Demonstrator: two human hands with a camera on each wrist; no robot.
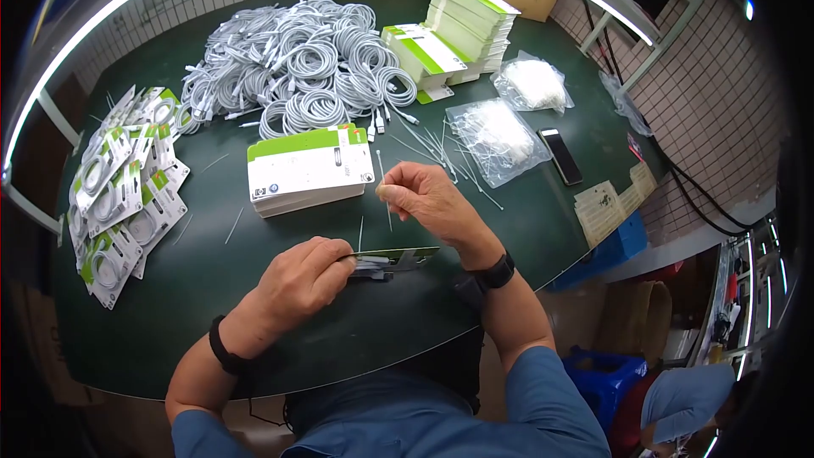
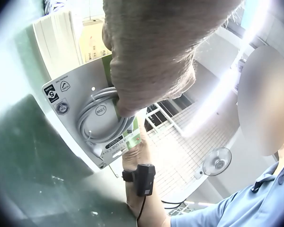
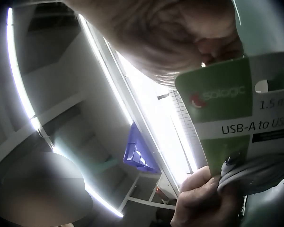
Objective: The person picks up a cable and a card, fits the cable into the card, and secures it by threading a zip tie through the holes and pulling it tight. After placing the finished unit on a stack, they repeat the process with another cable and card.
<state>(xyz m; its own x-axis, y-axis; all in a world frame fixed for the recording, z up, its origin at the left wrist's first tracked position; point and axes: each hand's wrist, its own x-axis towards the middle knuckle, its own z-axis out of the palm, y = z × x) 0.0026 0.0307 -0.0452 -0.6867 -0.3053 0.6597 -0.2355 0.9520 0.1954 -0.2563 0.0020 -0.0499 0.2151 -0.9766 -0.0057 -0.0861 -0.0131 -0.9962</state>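
Observation:
My left hand (image 1: pixel 309 276) grips a green-and-white USB cable card (image 1: pixel 407 254) by its edge, near the front of the table. A grey cable coil (image 2: pixel 86 118) lies against the printed face of that card in the left wrist view, with tie ends showing at the card. Above the card in the head view, my right hand (image 1: pixel 437 203) pinches a thin white cable tie (image 1: pixel 379 163) between thumb and forefinger. Right beside these fingertips is a stack of blank cards (image 1: pixel 305 171). In the right wrist view the card's green top corner overlaps the lower edge of the right hand.
A heap of coiled cables (image 1: pixel 297 59) lies at the back. Finished carded cables (image 1: pixel 127 187) pile up at left. Loose cable ties (image 1: pixel 445 153), bags of ties (image 1: pixel 500 140), a phone (image 1: pixel 560 157) and card stacks (image 1: pixel 471 21) occupy the right side. Another person (image 1: pixel 687 403) sits at lower right.

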